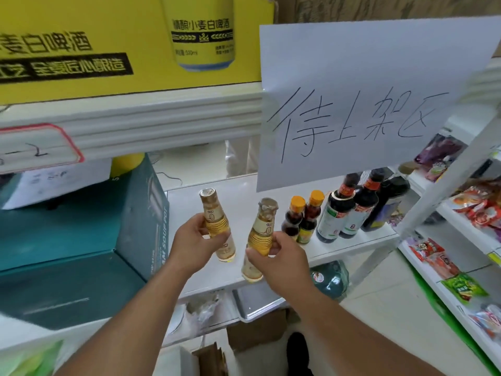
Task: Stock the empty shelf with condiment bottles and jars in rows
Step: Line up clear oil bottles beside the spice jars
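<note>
My left hand (pixel 191 241) grips a pale golden bottle (pixel 215 221) round its middle, upright over the white shelf (pixel 244 202). My right hand (pixel 282 256) holds a second golden bottle (pixel 261 234), tilted slightly, just right of the first and above the shelf's front edge. On the shelf to the right stand two small orange-capped bottles (pixel 302 215), then three dark soy-sauce bottles (pixel 352 210) in rows.
A teal soup-pot box (pixel 113 232) fills the shelf's left end. A handwritten white paper sign (pixel 366 104) hangs over the shelf's right half. Yellow beer cartons (pixel 122 42) sit on the shelf above. Snack packets (pixel 474 210) line the rack at the right. Cardboard boxes (pixel 257 329) lie below.
</note>
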Motion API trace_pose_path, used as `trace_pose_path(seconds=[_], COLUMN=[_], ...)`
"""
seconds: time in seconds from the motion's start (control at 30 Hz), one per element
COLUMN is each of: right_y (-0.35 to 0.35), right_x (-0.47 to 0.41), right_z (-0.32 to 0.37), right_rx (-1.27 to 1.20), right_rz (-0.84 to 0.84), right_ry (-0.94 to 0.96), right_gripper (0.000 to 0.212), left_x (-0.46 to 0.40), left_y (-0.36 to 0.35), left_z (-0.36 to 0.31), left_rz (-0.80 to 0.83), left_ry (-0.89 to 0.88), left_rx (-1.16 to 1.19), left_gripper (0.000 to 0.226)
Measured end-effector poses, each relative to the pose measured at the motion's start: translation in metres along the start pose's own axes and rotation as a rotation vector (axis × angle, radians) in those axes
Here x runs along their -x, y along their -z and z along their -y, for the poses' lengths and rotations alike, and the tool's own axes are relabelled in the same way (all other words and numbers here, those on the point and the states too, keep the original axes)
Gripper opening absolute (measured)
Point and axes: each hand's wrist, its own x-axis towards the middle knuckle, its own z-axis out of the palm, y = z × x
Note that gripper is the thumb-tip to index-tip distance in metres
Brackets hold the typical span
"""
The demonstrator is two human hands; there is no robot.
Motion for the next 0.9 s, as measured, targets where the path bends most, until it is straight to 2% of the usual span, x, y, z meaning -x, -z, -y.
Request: trace_pose_path(seconds=[0.2, 0.43, 0.7, 0.9], right_y=[0.024, 0.086, 0.206, 0.309], right_x=[0.034, 0.068, 0.125, 0.185], right_z=[-0.006, -0.017, -0.053, -0.093], right_rx=[-0.052, -0.022, -0.013, -0.054], right_rz=[-0.041, -0.161, -0.384, -0.604], right_ry=[-0.014, -0.003, -0.104, -0.178], right_gripper=[0.027, 0.024, 0.029, 0.028], left_x=[0.053, 0.097, 0.15, 0.2], left_y=[0.008, -0.033, -0.135, -0.231], left_z=[-0.029, -0.074, -0.151, -0.215], left_rz=[0.122, 0.199, 0.385, 0.606], left_ry=[-0.039, -0.129, -0.25, -0.361], left_rx=[-0.004, 0.027, 0.012, 0.012], left_gripper=[0.035, 0.036, 0.035, 0.033])
